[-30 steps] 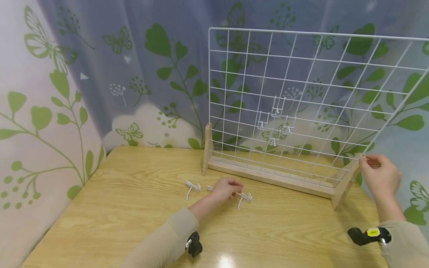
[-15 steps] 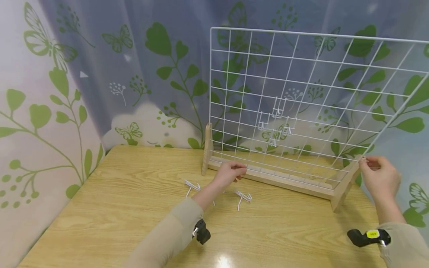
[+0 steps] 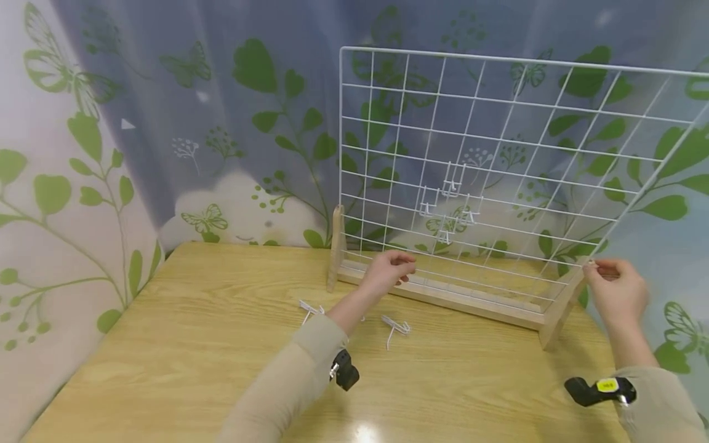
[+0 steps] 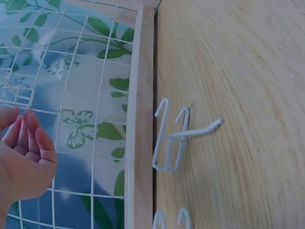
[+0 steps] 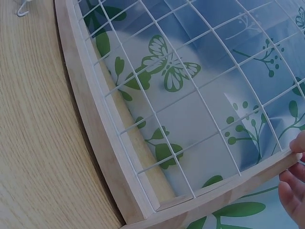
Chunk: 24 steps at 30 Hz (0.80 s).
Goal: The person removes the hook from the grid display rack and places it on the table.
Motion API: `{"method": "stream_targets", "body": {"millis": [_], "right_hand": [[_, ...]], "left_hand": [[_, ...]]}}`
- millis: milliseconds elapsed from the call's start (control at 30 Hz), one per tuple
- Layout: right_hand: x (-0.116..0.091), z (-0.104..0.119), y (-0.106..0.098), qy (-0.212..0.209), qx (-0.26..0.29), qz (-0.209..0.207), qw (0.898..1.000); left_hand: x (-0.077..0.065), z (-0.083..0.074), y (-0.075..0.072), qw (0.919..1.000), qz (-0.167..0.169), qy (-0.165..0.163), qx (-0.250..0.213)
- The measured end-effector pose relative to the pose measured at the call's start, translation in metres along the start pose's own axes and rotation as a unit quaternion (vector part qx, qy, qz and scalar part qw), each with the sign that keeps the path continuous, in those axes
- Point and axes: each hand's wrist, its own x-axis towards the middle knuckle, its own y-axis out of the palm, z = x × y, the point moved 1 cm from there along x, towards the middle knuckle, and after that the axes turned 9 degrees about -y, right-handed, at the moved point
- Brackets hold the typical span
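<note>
A white wire grid panel (image 3: 504,138) stands upright in a wooden stand (image 3: 443,299) on the table. My right hand (image 3: 617,292) pinches the top of the stand's right upright, thumb on one side and fingers on the other, as the right wrist view shows. My left hand (image 3: 388,272) hovers before the lower grid with loosely bent fingers; nothing shows between them. Several white wire hooks (image 3: 451,187) hang on the grid's middle. On the table lie a white hook (image 3: 396,324) and another hook (image 3: 310,306), with a third mostly hidden behind my left wrist.
The wooden table (image 3: 183,344) runs in front of the stand. Behind it hangs a patterned curtain (image 3: 221,104) with leaves and butterflies. In the left wrist view, a hook (image 4: 174,138) lies close to the stand's base rail (image 4: 144,95).
My left hand has lifted from among the hooks on the table and moved forward to the lower grid. The right hand keeps its hold on the stand. The head view has shifted slightly.
</note>
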Motion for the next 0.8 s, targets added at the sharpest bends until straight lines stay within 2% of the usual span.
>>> {"method": "stream_targets", "body": {"millis": [300,533,700,800], "right_hand": [[0.002,0.000,0.005,-0.019,-0.002,-0.011,1.000],[-0.001,-0.003,0.003,0.007,0.008,-0.018,1.000],[-0.001,-0.006,0.004,0.001,0.014,-0.034,0.999],[-0.001,-0.007,0.005,0.004,0.015,-0.035,0.999]], "left_hand": [[0.004,-0.017,0.002,0.9999,-0.003,0.014,0.007],[0.009,-0.028,0.008,0.9997,-0.009,0.022,-0.002],[0.013,-0.034,0.012,0.9997,-0.016,0.020,0.004],[0.014,-0.038,0.015,0.9997,-0.007,0.019,0.012]]}}
